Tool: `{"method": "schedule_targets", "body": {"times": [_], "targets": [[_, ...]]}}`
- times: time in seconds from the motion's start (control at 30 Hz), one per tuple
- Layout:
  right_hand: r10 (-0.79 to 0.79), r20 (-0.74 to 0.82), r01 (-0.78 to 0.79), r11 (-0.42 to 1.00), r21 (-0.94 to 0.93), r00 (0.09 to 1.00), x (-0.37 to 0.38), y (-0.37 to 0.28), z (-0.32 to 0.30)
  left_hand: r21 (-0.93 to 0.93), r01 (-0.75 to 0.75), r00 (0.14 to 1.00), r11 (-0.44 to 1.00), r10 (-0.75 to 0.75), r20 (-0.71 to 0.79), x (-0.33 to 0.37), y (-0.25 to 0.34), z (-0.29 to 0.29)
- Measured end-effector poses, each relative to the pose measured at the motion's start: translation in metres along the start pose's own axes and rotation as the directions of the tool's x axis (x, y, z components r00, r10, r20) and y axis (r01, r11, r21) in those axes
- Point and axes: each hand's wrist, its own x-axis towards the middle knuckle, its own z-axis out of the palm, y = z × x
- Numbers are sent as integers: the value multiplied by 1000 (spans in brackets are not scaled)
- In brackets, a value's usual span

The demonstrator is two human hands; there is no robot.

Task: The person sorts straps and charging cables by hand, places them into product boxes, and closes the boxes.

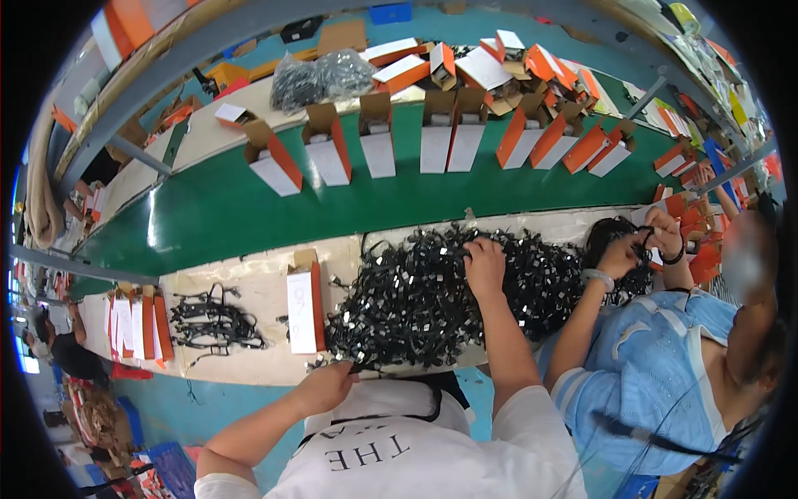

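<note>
Black and thin-stranded, the heap of cables [407, 308] sprawls across the pale tabletop [258, 270], just right of an upright white-and-orange box [305, 313]. Each cable looks light and limp, probably a little slick; the small glinting ends seem the stiff, easily damaged parts. I'd pinch a strand near its middle and lift gently, since its neighbours will likely snag.

The person's right hand [485, 266] rests on the heap's far side, fingers bent down into the strands; I can't tell whether it has hold of any. The left hand [331, 387] is at the table's near edge, fingers drawn close together beside stray cable ends, and whether it pinches anything is unclear from where I stand.

Left of the box lies a smaller cable bunch [214, 324]. Beyond the tabletop, a green surface [199, 220] bears a row of open boxes [378, 154], with clear plastic bags [324, 79] behind. At right, a co-worker [648, 374] in light blue has 2 hands at dark strands. Blue floor [233, 407] shows below.
</note>
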Motion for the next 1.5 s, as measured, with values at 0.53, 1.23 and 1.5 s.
{"method": "schedule_targets", "body": {"times": [0.53, 1.23, 1.5], "targets": [[-628, 97, 310, 506, 805, 772, -11, -107, -88, -433, 53, 988, 900, 15, 152, 75, 50, -38], [-338, 259, 27, 652, 758, 905, -26, -141, -80, 202, -494, 867, 846, 461, 192, 61, 41, -54], [-634, 156, 330, 577, 747, 757, -31, -146, -76, 362, -490, 859, 793, 510, 46, 58, 36, -72]]}}
